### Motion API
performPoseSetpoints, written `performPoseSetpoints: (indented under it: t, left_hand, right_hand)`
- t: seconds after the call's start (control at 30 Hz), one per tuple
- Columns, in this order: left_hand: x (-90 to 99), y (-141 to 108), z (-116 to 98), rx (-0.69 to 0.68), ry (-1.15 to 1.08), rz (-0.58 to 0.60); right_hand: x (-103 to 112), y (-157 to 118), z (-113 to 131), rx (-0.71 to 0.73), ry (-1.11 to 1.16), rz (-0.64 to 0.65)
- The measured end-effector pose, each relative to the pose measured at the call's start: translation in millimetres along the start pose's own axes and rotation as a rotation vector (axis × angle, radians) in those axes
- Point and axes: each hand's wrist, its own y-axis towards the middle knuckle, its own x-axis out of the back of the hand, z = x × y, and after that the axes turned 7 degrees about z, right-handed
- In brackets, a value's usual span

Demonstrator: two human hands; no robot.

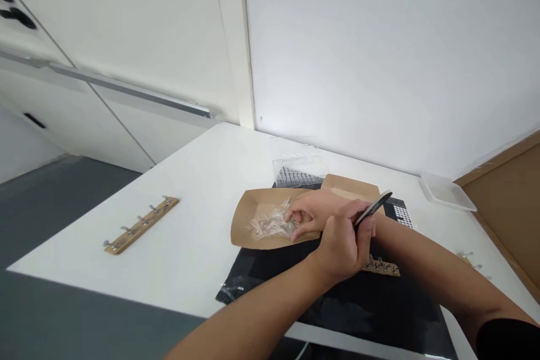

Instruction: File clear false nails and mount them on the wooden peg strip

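My left hand (341,244) is closed around a slim black-and-grey tool (373,209), whose exact kind I cannot make out. My right hand (312,212) reaches across behind it into a brown cardboard tray (242,219). Its curled fingers and thumb stand apart among small clear plastic pieces (270,224), touching the heap. Partly behind my left hand, a wooden strip with metal hooks (382,266) lies on a black mat (337,304). A second cardboard tray (350,184) is mostly covered by my right hand and forearm.
Another hook strip (141,226) lies on the white table (202,180) to the left. Clear plastic stands (299,166) are at the back. A translucent shallow tray (447,192) sits at the right near a brown panel (506,191). More metal hooks (468,259) show at the right edge.
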Motion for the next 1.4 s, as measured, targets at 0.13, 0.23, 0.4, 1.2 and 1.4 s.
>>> performPoseSetpoints:
  t: [0.13,0.23,0.4,1.2,1.4]
  left_hand:
    - [-0.4,-3,5,0.029,0.017,-0.004]
    - [-1.0,-3,8,0.027,0.04,-0.023]
    - [-1.4,1,6,-0.038,0.038,-0.038]
    - [1.5,29,-14,0.864,-0.308,0.118]
    - [2.9,27,-14,0.899,-0.304,0.093]
  right_hand:
    - [-3,10,2,0.042,0.03,0.333]
    - [2,11,2,0.021,0.097,0.354]
    - [11,9,0,-0.052,0.228,0.387]
    - [41,-143,1,-0.112,-0.188,-0.94]
    - [45,-144,-2,-0.154,-0.229,-0.839]
